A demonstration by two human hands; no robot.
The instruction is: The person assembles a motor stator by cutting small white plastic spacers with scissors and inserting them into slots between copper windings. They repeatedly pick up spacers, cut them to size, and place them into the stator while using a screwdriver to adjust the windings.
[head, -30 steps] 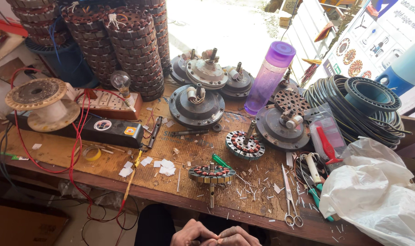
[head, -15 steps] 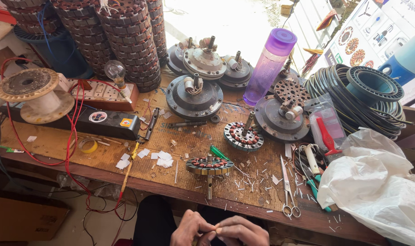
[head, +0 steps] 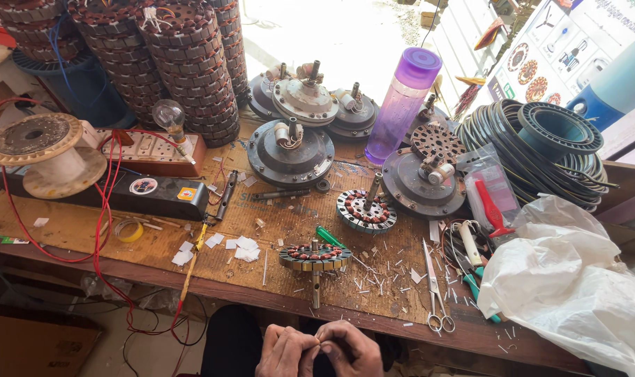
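1. Worn wooden workbench (head: 66,230), littered with paper scraps; sunlit ground beyond.
2. Wound metal stator (head: 315,257) lies at bench front edge, just above the hands.
3. Left hand (head: 284,351) and right hand (head: 349,349) pinched together below the bench edge; contents indiscernible.

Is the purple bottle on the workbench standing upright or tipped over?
Upright: the purple bottle stands on its base, cap on top.

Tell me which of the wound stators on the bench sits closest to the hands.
The stator on a shaft at the front edge, straight ahead of the two hands. The other loose stator sits farther back and right, and the stacked ones stand at the rear left.
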